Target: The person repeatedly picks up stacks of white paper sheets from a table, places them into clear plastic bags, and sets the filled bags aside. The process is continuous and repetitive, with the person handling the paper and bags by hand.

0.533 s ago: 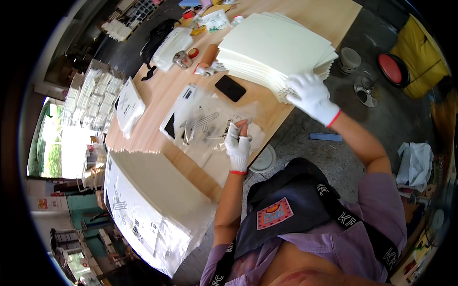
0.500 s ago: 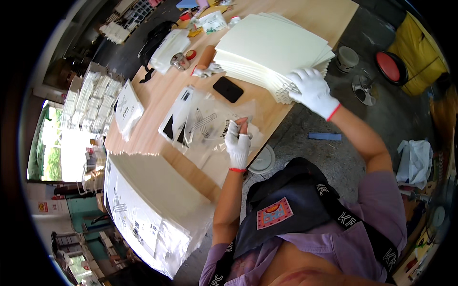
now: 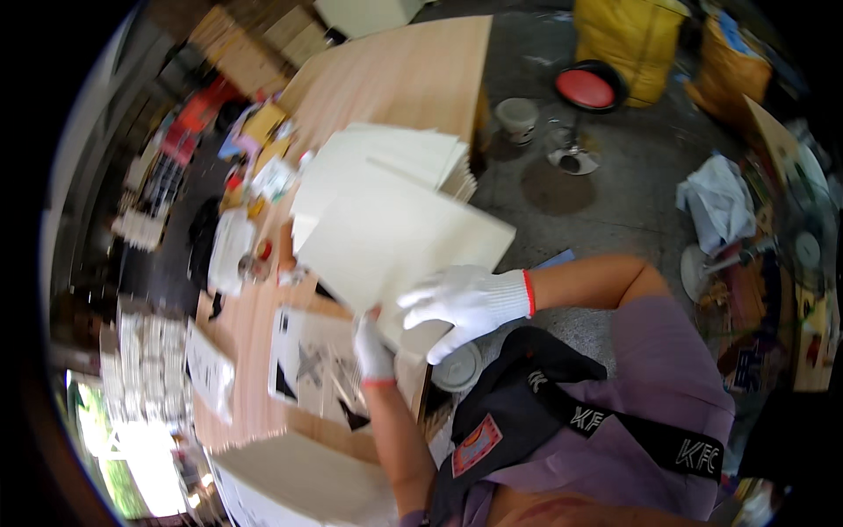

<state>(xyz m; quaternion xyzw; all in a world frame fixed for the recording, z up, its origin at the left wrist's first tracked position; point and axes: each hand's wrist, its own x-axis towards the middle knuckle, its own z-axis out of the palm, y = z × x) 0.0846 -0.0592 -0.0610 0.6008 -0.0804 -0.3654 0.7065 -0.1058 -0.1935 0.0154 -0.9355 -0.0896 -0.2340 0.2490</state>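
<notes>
A cream paper or board sheet (image 3: 408,233), perhaps several together, is held tilted above the table in front of me. My left hand (image 3: 372,353), in a white glove with a red cuff, is closed on its near left corner, thumb on top. My right hand (image 3: 465,303), gloved alike, lies over the near right part with fingers and thumb spread. Behind it the stack of cream sheets (image 3: 378,145) rests on the table, partly covered. To the left of my left hand, a clear plastic bag with printed pencil drawings (image 3: 307,356) lies flat, somewhat blurred.
The wooden table (image 3: 404,66) stretches away. A jar (image 3: 255,268) and white packet (image 3: 211,378) lie on its left side. Nearer stands a thick pile of cream sheets (image 3: 299,465). Right on the floor are a red-topped stool (image 3: 587,88), a bucket (image 3: 516,119) and yellow sack (image 3: 628,44).
My right hand has come from the stack toward my left, bringing cream sheeting with it. My left hand has left the plastic bag and grips the sheet's corner. The view has turned right.
</notes>
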